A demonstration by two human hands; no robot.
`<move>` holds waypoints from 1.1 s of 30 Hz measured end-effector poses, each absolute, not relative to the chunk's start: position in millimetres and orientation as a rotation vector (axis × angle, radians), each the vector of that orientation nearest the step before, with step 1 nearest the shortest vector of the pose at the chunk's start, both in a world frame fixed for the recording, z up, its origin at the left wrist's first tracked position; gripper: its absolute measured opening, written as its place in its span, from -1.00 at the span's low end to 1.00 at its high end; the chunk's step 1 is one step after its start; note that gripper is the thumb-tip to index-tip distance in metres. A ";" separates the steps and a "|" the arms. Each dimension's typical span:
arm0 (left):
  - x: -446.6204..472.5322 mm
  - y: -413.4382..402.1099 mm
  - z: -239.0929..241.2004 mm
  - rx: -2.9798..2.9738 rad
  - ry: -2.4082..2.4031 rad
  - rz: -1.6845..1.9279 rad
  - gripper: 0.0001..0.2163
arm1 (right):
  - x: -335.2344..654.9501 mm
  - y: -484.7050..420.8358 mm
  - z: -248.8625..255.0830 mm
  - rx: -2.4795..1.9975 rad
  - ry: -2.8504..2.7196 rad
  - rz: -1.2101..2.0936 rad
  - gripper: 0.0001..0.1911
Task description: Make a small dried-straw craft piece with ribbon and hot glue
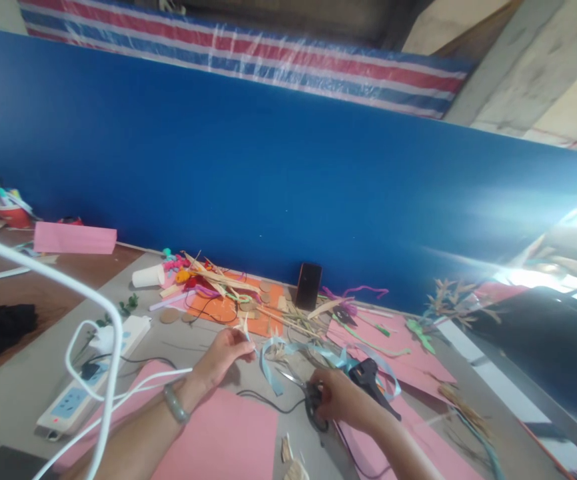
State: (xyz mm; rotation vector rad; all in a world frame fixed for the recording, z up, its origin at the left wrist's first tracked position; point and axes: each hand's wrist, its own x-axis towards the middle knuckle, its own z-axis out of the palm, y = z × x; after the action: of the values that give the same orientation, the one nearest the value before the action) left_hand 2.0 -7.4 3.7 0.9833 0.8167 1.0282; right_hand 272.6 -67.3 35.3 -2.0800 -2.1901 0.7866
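My left hand [222, 357], with a bangle on its wrist, is closed in a pinch around a small pale piece that has light blue ribbon at it. My right hand [341, 399] grips the dark handles of a pair of scissors [314, 407]. The metal blades point left, toward the loose ribbon end. More light blue ribbon [270, 377] lies in loops between and beyond both hands. A black glue gun [368, 377] rests just right of my right hand. Sheets of pink paper [223, 433] lie under and beside my arms.
A white power strip [93, 383] with white cables stands at left. Craft sticks and pipe cleaners lie heaped on orange paper [268, 325] near the blue partition [268, 187]. A phone [308, 287] leans there. A white cup [147, 276] lies sideways; dried twigs [456, 300] stand at right.
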 end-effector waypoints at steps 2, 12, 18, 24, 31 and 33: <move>3.8 -7.6 1.5 0.987 0.822 1.031 -0.82 | 270.5 -67.6 39.6 -2.075 -2.161 0.693 -0.71; 9.0 -3.3 -14.0 1.015 0.843 1.113 -0.81 | 187.0 -58.9 25.0 -1.500 -1.805 0.839 -0.85; 7.2 -4.5 -6.4 1.061 0.827 1.139 -0.82 | 161.9 -47.4 12.2 -1.453 -1.642 0.809 -0.83; 5.4 -3.6 -11.5 1.099 0.849 1.162 -0.82 | 156.1 -45.4 13.0 -1.451 -1.595 0.738 -0.83; 5.3 -1.2 -15.0 1.088 0.842 1.170 -0.80 | 154.4 -44.3 8.2 -1.425 -1.579 0.718 -0.81; 6.3 -1.9 -13.1 1.068 0.839 1.173 -0.79 | 154.6 -44.1 8.3 -1.415 -1.583 0.710 -0.81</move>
State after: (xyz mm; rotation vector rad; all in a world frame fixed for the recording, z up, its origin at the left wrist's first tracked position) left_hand 6.3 -1.9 -13.1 1.0681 0.8394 1.1728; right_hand 154.6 -44.1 8.3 -1.4145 -1.5832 0.7102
